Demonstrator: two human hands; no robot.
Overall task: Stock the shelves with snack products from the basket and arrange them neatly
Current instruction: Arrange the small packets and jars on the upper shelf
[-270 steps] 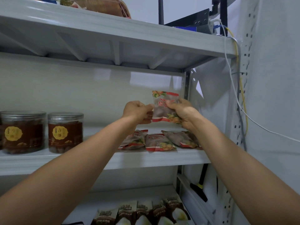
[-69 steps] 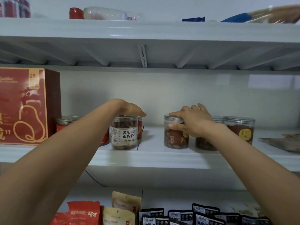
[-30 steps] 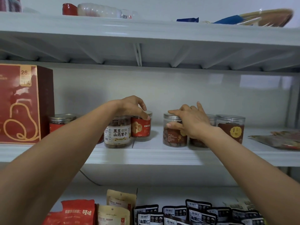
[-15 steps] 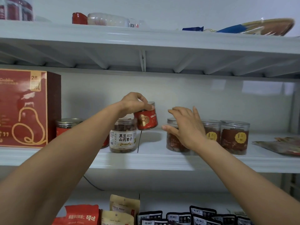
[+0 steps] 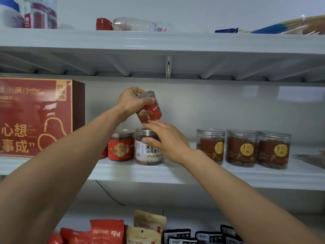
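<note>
Gripping a red jar (image 5: 150,112) by its lid is the left hand (image 5: 131,103) (right hand (image 5: 167,141), fingers straight, at its base).

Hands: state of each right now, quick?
Left hand: grips the raised red jar by its top.
Right hand: open, fingers straight, just below that jar.

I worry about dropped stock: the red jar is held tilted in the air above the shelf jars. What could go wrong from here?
1. The left hand grips the tilted red jar only near its lid; it might slip and fall onto the white-labelled jar below.
2. The right hand, open and close in front of that jar, could nudge it toward the shelf edge.
</note>
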